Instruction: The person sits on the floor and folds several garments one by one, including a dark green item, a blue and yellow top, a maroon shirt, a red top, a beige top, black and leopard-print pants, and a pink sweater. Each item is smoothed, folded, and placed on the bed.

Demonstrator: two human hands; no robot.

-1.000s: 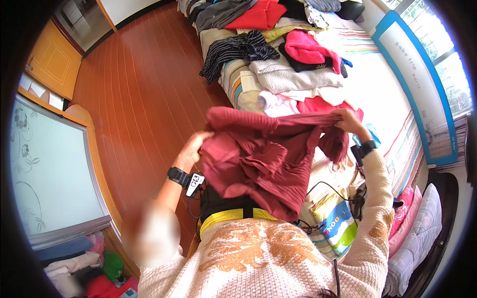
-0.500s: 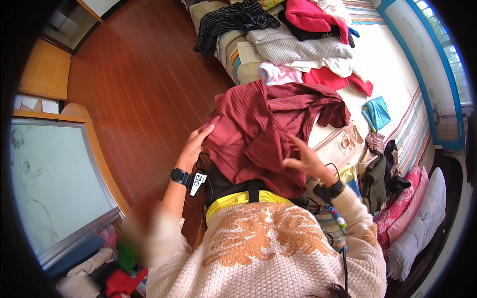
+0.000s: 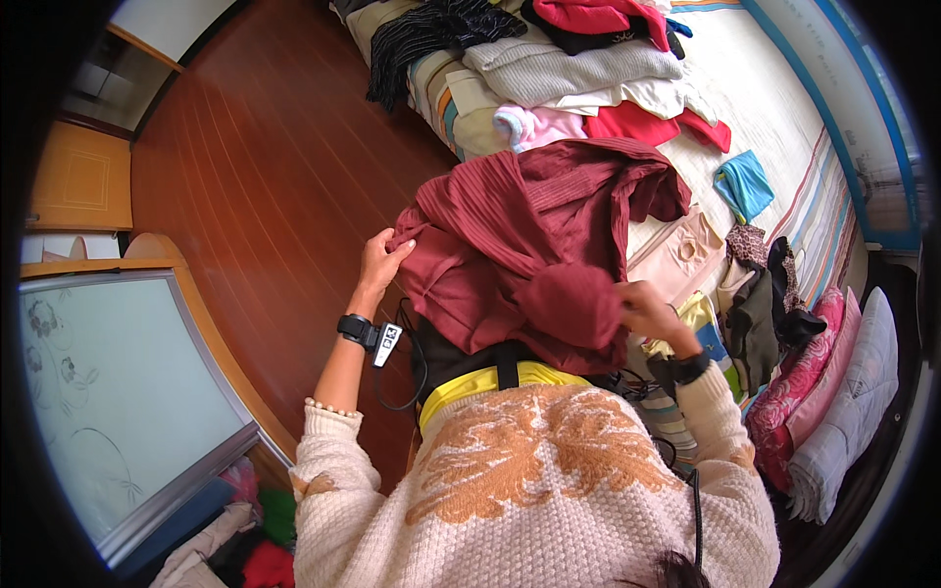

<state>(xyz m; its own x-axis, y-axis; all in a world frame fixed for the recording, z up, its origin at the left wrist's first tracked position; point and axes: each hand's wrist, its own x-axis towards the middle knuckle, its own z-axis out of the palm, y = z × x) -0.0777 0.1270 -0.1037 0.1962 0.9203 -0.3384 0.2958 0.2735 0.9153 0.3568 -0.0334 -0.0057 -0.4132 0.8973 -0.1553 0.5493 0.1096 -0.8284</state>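
Note:
A maroon garment with ribbed and smooth parts (image 3: 510,216) lies spread over my lap and the edge of the bed. My left hand (image 3: 380,260) pinches its left edge between thumb and fingers. At its lower right my right hand (image 3: 649,316) is closed on another part of the cloth, which bunches and blurs beside the fingers. Beyond it lie a folded grey ribbed sweater (image 3: 578,73), a pink fluffy piece (image 3: 539,127) and a red cloth (image 3: 637,125). Near my right hand are a beige garment (image 3: 676,257) and a yellow piece (image 3: 696,318).
The striped bed (image 3: 784,127) holds a black striped garment (image 3: 431,39), a folded blue cloth (image 3: 745,186), dark clothes (image 3: 755,323) and rolled pink bedding (image 3: 804,372). A wooden cabinet with a frosted panel (image 3: 127,392) stands left on the wooden floor (image 3: 255,176). Clothes (image 3: 225,539) lie at lower left.
My right hand has gone from open fingers over the maroon garment to closed on its lower right part, moving slightly right. My left hand keeps hold of the left edge.

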